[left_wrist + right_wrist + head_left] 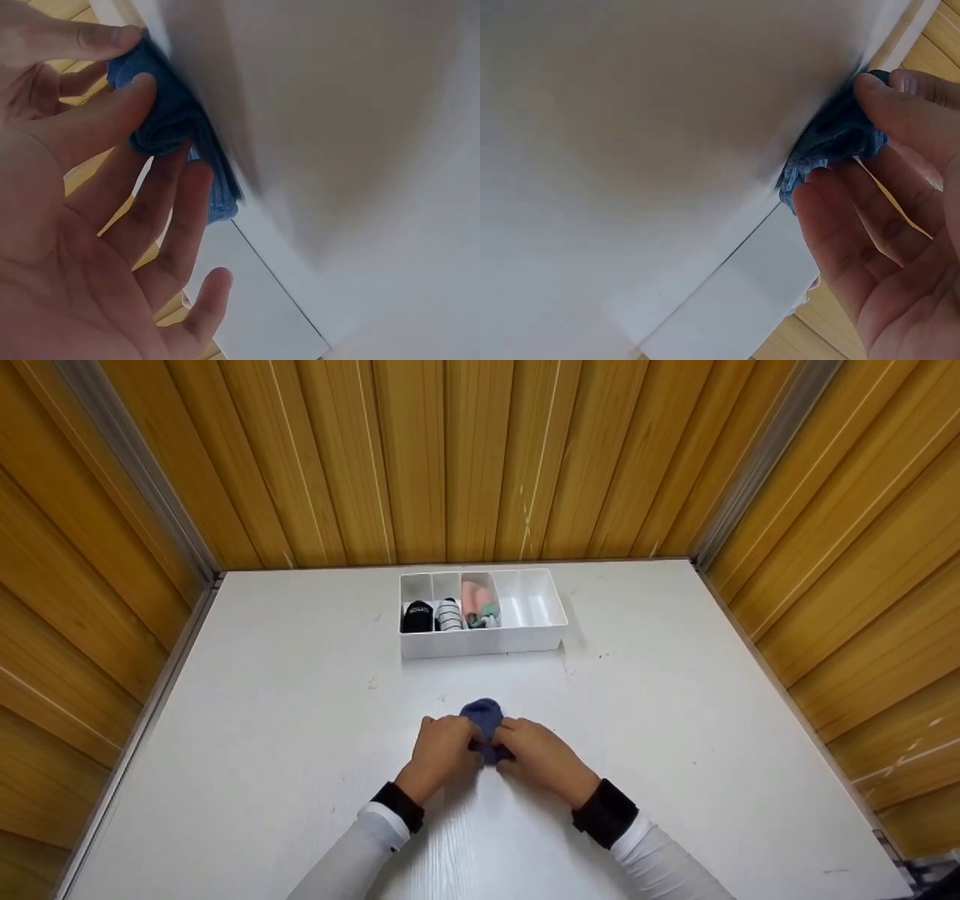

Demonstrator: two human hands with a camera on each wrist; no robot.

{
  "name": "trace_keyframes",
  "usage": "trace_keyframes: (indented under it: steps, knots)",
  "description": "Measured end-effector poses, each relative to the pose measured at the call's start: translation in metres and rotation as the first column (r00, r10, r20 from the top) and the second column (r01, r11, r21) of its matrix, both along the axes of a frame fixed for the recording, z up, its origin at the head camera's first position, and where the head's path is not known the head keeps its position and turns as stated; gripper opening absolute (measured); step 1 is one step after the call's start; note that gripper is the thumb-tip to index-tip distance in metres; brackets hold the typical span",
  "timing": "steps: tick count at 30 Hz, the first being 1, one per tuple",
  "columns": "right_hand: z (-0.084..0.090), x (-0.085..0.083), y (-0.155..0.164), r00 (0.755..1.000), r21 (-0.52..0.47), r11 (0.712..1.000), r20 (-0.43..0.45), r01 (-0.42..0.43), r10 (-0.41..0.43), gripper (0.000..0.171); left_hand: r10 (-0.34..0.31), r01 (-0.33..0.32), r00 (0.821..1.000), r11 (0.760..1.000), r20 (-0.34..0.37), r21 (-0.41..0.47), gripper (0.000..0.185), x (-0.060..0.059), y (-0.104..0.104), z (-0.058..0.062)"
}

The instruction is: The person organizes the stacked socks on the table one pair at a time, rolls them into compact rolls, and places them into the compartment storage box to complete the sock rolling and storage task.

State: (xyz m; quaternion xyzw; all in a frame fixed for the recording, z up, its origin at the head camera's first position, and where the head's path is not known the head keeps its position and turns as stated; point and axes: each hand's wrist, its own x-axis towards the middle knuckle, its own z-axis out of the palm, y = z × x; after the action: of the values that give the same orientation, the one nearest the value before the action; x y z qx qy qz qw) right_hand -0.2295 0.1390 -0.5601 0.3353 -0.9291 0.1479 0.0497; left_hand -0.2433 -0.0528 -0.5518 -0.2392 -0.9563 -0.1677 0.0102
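Observation:
A dark blue sock (482, 712), partly rolled or folded up, lies on the white table (300, 720) in front of the box. My left hand (444, 751) pinches its left side; in the left wrist view the thumb presses the fabric from one side and fingers support it from the other. On the opposite side my right hand (544, 756) pinches the same sock, thumb on top of the bunched cloth in the right wrist view. Ribbed fabric (219, 202) shows at the far end. Part of the sock is hidden by the fingers.
A white divided box (480, 643) stands near the back of the table. From left, its compartments hold a black rolled sock (418, 619), a white-and-black striped one (449, 616), then pink cloth (474, 597) with green cloth (489, 613). Wood-patterned walls (420, 465) enclose the table.

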Motion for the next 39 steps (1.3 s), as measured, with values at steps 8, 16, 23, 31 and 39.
trace_keyframes:
  steps: [8,16,23,31,39]
  knots:
    - [0.001,0.001,-0.001,0.999,0.000,1.000,-0.049,-0.019,0.019,0.012,-0.005,0.005,1.000,1.000,-0.017,-0.015,0.011,0.001,0.000,0.003]
    - [0.003,-0.006,0.001,0.998,-0.064,0.998,0.068,-0.006,0.011,0.005,0.027,-0.027,0.997,1.000,-0.072,0.000,0.021,0.002,0.003,-0.001]
    - [0.009,-0.005,-0.001,0.993,-0.037,0.998,0.104,0.052,-0.048,0.014,0.034,-0.034,0.999,0.999,-0.001,-0.007,0.018,-0.003,0.004,0.003]
    - [0.009,0.001,-0.009,0.997,0.045,0.999,-0.079,0.023,-0.020,0.023,0.022,-0.030,0.989,0.998,0.145,0.054,0.014,-0.013,-0.001,0.007]
    - [0.007,-0.002,-0.011,0.996,0.021,0.999,-0.081,0.045,-0.043,0.018,0.025,-0.035,0.992,0.996,0.126,0.081,0.017,-0.015,0.000,0.003]
